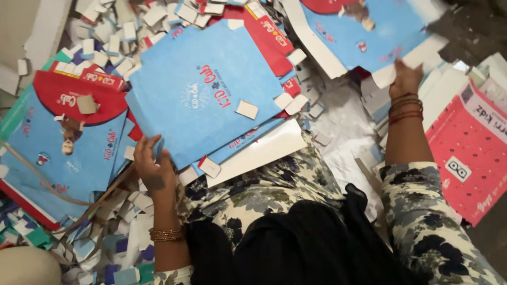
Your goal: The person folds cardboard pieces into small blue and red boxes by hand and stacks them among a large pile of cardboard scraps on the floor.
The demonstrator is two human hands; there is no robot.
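Observation:
My left hand grips the near left corner of a large blue printed cardboard sheet that lies on top of a stack across my lap. My right hand reaches forward and holds the white edge of another blue and red printed sheet at the top right. Both wrists wear bangles. I sit on the floor in a floral-patterned garment with a black cloth over my lap.
More blue and red printed sheets lie at the left. A pink dotted sheet lies at the right. Small cardboard offcuts litter the floor at the top left and bottom left. Crumpled white paper sits in the middle.

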